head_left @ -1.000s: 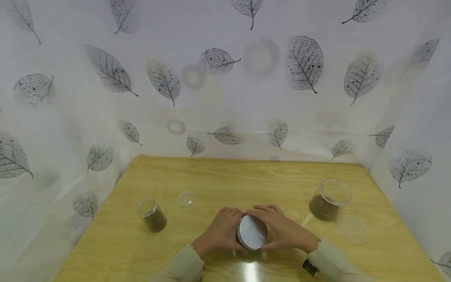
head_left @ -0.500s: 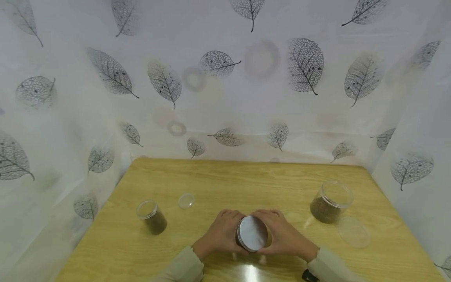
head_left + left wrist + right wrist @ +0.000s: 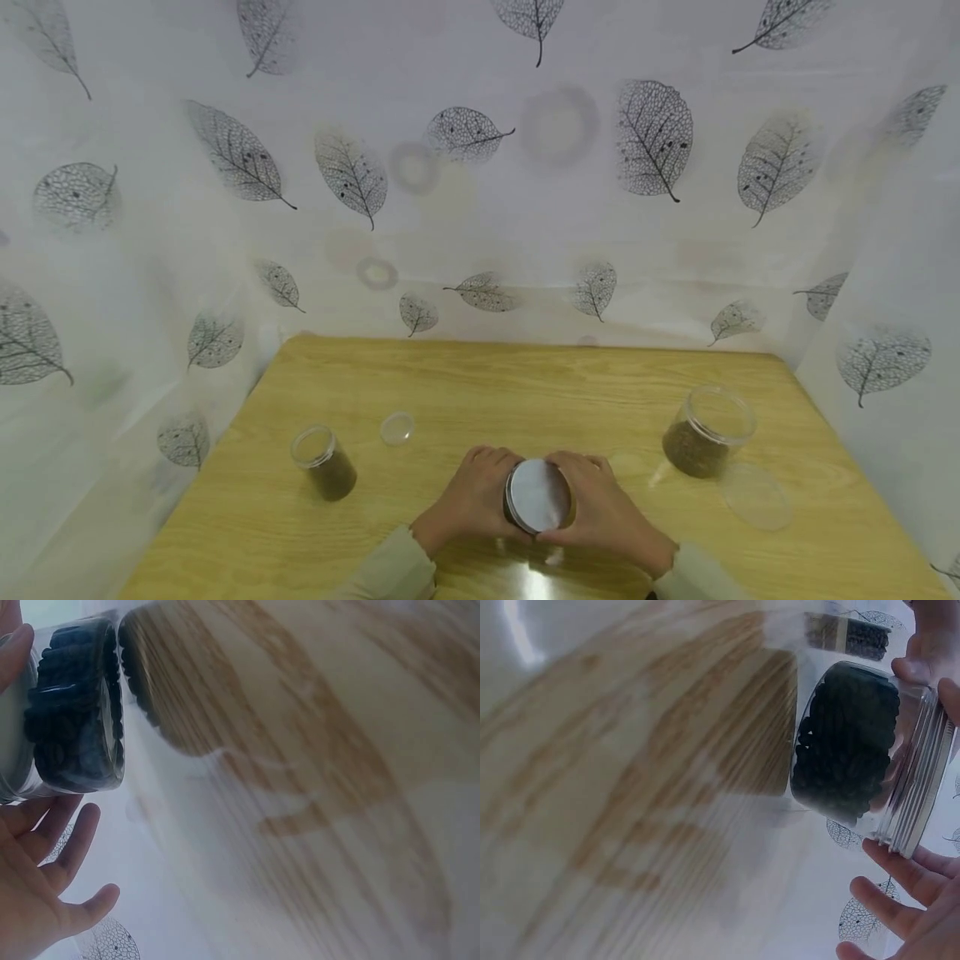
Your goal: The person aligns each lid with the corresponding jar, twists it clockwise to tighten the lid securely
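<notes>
A clear jar (image 3: 845, 746) partly filled with dark, bean-like pieces stands upright on the table. Its round silvery-white top (image 3: 539, 497) faces up, above a ridged rim (image 3: 913, 780). From the left, my left hand (image 3: 477, 497) curls round the jar, thumb towards me. My right hand (image 3: 603, 512) bends round the opposite side of the top, its thumb at the near edge and fingers at the far edge. In the right wrist view a fingertip (image 3: 877, 847) touches the rim while other fingers spread away. Most of the jar's body is hidden under the hands in the head view.
At left stands a smaller open jar (image 3: 332, 473) with dark contents, a small clear lid (image 3: 397, 427) lying near it. A wide open jar (image 3: 693, 450) with brown contents is at right, beside a larger clear lid (image 3: 756, 497). A leaf-print curtain (image 3: 480, 200) encloses the table (image 3: 480, 375).
My right hand has turned about the jar's top: its fingers drew back to the right at the far edge and its thumb moved left along the near edge. Left hand and jar stay nearly still.
</notes>
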Available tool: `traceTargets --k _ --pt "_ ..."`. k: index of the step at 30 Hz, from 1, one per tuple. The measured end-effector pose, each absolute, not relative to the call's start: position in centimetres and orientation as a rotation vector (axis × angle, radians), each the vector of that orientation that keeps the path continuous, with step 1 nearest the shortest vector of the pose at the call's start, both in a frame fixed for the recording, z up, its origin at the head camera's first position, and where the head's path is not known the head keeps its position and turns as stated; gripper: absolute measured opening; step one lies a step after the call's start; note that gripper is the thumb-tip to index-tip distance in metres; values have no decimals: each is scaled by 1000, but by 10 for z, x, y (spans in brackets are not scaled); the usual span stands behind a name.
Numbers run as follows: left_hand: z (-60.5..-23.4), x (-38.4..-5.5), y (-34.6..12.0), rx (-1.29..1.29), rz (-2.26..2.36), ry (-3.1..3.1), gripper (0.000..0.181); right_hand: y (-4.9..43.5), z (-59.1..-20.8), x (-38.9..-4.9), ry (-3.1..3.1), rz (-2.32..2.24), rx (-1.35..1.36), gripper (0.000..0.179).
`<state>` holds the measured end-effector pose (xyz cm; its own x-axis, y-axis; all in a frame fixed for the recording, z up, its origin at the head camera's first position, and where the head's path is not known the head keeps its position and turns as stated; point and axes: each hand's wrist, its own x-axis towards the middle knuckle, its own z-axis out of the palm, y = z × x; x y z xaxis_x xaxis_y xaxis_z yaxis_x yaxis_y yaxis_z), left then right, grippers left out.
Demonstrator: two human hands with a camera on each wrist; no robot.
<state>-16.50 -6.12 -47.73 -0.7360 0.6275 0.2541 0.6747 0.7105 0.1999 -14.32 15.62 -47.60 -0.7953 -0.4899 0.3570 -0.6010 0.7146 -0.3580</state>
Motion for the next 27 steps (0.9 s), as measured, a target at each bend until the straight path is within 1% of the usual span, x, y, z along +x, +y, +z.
traceTargets --k 4,7,12,16,27 --pt "-480 -167 -62 -1056 -420 -2736 87 156 -473 -144 -2684 677 904 99" --pt "-480 -167 -62 -1053 -425 -2760 88 159 -470 -147 -2660 690 1008 104" --pt "-477 -166 -63 -1063 -444 -2784 89 163 -464 -154 -2600 705 1244 102" --pt "-476 -165 -65 -1082 -444 -2776 91 164 -461 -156 -2547 705 1354 101" --pt "-478 -164 -66 -1090 -470 -2776 89 160 -460 -154 -2515 644 1318 97"
